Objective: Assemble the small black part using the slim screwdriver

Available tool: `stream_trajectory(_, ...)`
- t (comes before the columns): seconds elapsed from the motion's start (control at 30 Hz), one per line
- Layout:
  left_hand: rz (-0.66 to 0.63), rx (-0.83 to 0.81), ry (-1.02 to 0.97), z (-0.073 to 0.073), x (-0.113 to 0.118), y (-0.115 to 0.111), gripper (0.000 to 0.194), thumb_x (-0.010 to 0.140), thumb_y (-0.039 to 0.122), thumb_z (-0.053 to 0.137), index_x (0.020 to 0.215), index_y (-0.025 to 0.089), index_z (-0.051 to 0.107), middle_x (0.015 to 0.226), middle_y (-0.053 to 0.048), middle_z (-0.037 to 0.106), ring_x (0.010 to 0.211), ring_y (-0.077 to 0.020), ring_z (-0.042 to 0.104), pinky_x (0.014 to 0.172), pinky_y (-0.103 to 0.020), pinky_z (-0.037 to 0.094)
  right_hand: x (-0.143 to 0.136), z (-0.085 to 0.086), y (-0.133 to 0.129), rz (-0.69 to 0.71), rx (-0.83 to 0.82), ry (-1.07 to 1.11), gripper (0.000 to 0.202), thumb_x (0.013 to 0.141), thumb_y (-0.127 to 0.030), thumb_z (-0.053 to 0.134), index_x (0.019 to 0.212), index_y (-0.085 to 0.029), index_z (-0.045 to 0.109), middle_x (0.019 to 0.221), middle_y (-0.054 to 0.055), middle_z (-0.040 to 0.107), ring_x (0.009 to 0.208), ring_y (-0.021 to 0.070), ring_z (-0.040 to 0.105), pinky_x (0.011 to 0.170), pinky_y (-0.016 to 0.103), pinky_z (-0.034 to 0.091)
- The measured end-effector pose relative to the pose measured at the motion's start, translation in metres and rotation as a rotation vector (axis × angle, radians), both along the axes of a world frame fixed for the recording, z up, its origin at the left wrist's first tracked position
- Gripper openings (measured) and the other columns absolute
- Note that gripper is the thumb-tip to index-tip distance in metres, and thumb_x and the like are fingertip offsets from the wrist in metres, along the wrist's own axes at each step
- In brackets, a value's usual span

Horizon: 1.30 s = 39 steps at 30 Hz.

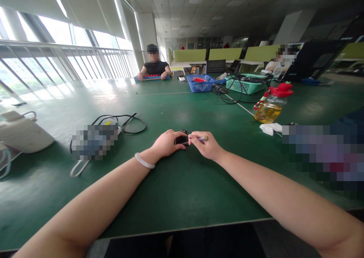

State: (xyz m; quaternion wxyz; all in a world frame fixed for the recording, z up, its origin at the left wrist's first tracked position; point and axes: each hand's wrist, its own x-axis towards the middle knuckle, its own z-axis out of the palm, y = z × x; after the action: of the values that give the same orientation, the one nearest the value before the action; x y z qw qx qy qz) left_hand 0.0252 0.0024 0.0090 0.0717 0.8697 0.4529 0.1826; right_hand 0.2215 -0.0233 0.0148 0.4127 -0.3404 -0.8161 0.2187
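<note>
My left hand (pixel 167 143) rests on the green table (pixel 176 189), its thumb and fingers closed around the sides of a small black object (pixel 180 140). What kind of object this is, I cannot make out. In my right hand (pixel 207 144) is a slim pen-shaped tool (pixel 204 138) with a yellowish-brown rounded end, pinched between thumb and fingers. Its other end points left at the black object; whether the tip touches it is too small to tell. A white bracelet (pixel 144 161) circles my left wrist.
A blurred device with a black cable (pixel 139 132) lies left, near a white appliance (pixel 22 133). To the right stand a red-lidded bottle (pixel 269 108) and a white tissue (pixel 270 129). Further back are blue (pixel 200 85) and green baskets (pixel 246 86); a person (pixel 155 66) sits across.
</note>
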Motion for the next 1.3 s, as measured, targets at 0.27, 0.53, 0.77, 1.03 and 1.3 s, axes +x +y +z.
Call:
stream_trajectory(0.27,-0.021,0.011,0.007,0.0,0.0,0.0,0.038,0.076,0.041,0.068,0.111,0.028,0.062,0.094,-0.004,0.066,0.092,-0.0239,0.059,0.081,-0.033,0.047,-0.003,0.003,0.0,-0.076,0.011,-0.031,0.041,0.094,-0.039,0.041,0.065,-0.018,0.061,0.06,-0.001,0.057,0.059,0.0118,0.053,0.059,0.024,0.035)
stream_trajectory(0.53,-0.005,0.066,-0.024,0.004,0.003,-0.005,0.051,0.075,0.041,0.069,0.122,0.026,0.056,0.103,-0.005,0.067,0.097,-0.0241,0.059,0.089,-0.036,0.046,0.006,0.005,-0.006,-0.074,0.124,0.212,0.041,0.093,-0.04,0.042,0.062,-0.019,0.06,0.056,-0.001,0.052,0.053,0.0118,0.049,0.056,0.026,0.038)
stream_trajectory(0.77,0.003,0.178,-0.22,0.0,0.001,-0.003,0.044,0.082,0.039,0.062,0.123,0.024,0.053,0.115,-0.004,0.065,0.107,-0.0221,0.058,0.096,-0.036,0.045,0.011,-0.004,0.013,-0.355,0.196,0.355,0.029,0.09,-0.039,0.048,0.077,-0.02,0.064,0.076,0.003,0.063,0.068,0.0152,0.057,0.063,0.027,0.042)
stream_trajectory(1.03,0.3,0.232,-0.035,-0.005,0.0,0.001,0.043,0.091,0.023,0.043,0.134,0.022,0.044,0.115,-0.011,0.06,0.103,-0.0269,0.056,0.09,-0.041,0.045,0.012,-0.009,0.026,-0.436,0.032,0.129,0.042,0.09,-0.047,0.044,0.069,-0.021,0.07,0.059,0.002,0.063,0.068,0.0183,0.06,0.069,0.03,0.041)
stream_trajectory(1.3,0.339,0.168,0.107,-0.018,-0.007,0.01,0.031,0.091,0.022,0.04,0.109,0.027,0.064,0.109,-0.008,0.063,0.102,-0.0304,0.054,0.087,-0.048,0.043,0.009,-0.011,0.024,-0.302,-0.032,0.083,0.039,0.09,-0.047,0.045,0.077,-0.021,0.072,0.071,0.004,0.067,0.077,0.0193,0.06,0.072,0.03,0.042)
